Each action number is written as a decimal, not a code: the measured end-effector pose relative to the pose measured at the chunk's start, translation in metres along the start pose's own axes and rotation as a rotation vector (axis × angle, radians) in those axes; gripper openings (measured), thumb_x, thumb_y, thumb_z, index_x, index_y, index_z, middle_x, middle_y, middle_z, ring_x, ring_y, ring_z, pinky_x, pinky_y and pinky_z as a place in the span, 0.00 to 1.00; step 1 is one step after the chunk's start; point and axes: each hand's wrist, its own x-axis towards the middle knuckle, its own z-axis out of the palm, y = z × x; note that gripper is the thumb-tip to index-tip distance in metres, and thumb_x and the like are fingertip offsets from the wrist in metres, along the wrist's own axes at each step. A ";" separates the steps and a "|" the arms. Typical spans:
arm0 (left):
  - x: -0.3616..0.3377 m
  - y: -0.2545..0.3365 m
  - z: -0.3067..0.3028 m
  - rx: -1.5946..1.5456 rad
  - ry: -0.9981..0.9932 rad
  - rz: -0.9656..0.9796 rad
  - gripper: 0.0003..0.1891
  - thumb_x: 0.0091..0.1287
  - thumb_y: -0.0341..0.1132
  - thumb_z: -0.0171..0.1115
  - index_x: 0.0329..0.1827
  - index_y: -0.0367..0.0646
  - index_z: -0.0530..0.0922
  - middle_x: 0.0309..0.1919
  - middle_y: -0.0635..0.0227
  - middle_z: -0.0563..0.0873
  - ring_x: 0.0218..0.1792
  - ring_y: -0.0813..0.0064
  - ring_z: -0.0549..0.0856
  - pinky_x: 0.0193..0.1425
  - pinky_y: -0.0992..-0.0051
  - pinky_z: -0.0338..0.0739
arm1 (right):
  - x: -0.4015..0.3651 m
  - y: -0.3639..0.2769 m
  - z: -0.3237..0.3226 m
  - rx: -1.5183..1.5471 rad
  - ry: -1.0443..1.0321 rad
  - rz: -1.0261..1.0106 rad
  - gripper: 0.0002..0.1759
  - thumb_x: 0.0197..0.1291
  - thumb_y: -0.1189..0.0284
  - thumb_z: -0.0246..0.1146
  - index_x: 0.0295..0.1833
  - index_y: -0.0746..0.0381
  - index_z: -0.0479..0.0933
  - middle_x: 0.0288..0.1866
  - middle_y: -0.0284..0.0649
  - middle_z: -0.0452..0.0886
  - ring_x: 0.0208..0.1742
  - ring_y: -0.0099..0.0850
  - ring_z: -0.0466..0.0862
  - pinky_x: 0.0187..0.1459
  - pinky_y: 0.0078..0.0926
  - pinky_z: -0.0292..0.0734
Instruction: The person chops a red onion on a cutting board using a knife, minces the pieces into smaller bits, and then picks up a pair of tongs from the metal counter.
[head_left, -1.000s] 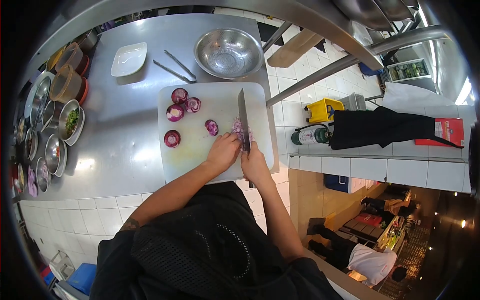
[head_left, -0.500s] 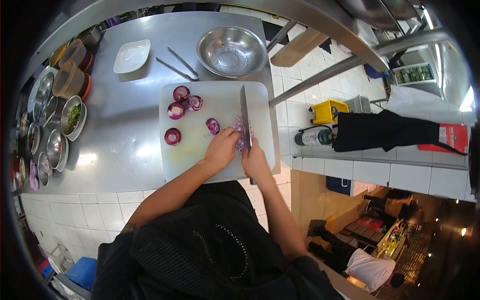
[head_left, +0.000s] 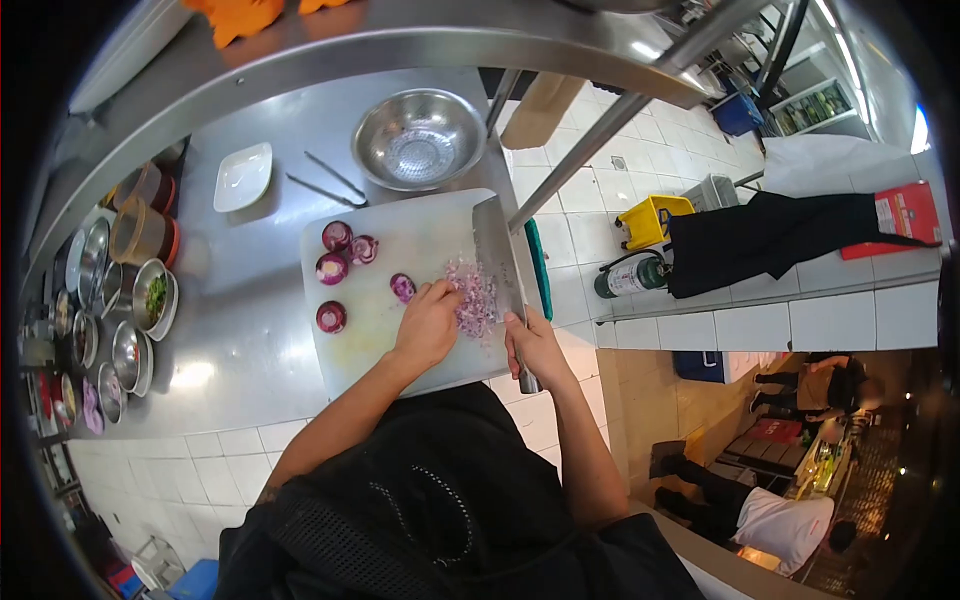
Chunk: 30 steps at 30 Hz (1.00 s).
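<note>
My right hand grips the handle of a broad kitchen knife; its blade leans over the right part of the white cutting board, flat side showing. Left of the blade lies a spread pile of chopped red onion. My left hand rests at the pile's left edge, fingers bunched and curled; what is under the fingertips is hidden. A cut piece of red onion sits just beyond that hand. Several peeled red onions, one of them a purple onion, stand along the board's left side.
Behind the board are a perforated metal bowl, tongs and a white dish. Bowls of ingredients, including one with chopped greens, line the left. A metal shelf rail crosses above. People stand at far lower right.
The knife has tilted and shifted to the right of the onion, its blade face now visible. The chopped onion is spread wider. The view has shifted, revealing more of the shelf.
</note>
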 end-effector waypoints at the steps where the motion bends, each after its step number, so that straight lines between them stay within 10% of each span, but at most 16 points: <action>1: -0.004 0.004 0.000 -0.060 0.054 0.013 0.22 0.67 0.24 0.61 0.65 0.36 0.87 0.67 0.52 0.84 0.67 0.46 0.81 0.74 0.53 0.76 | -0.002 0.001 -0.004 0.099 -0.020 0.026 0.23 0.89 0.53 0.53 0.41 0.58 0.69 0.22 0.35 0.73 0.14 0.29 0.75 0.16 0.31 0.73; 8: -0.020 0.045 0.013 0.347 -0.166 0.238 0.47 0.68 0.23 0.60 0.93 0.45 0.56 0.93 0.46 0.50 0.90 0.32 0.52 0.86 0.31 0.54 | -0.008 -0.001 0.016 0.290 0.076 0.018 0.24 0.89 0.51 0.51 0.41 0.58 0.70 0.23 0.37 0.74 0.14 0.30 0.75 0.16 0.33 0.74; 10: -0.019 0.036 0.020 0.358 -0.240 0.046 0.49 0.68 0.23 0.61 0.95 0.48 0.52 0.94 0.47 0.44 0.92 0.34 0.44 0.85 0.26 0.48 | -0.015 -0.006 0.016 0.260 0.070 0.000 0.21 0.89 0.53 0.52 0.43 0.58 0.69 0.23 0.37 0.74 0.14 0.30 0.75 0.16 0.32 0.74; 30: -0.005 0.017 0.024 0.378 -0.175 0.068 0.47 0.71 0.25 0.59 0.94 0.37 0.48 0.94 0.45 0.45 0.92 0.34 0.46 0.86 0.26 0.48 | -0.078 -0.005 0.028 0.041 0.058 0.063 0.09 0.84 0.69 0.56 0.50 0.64 0.72 0.23 0.35 0.73 0.14 0.28 0.75 0.16 0.31 0.74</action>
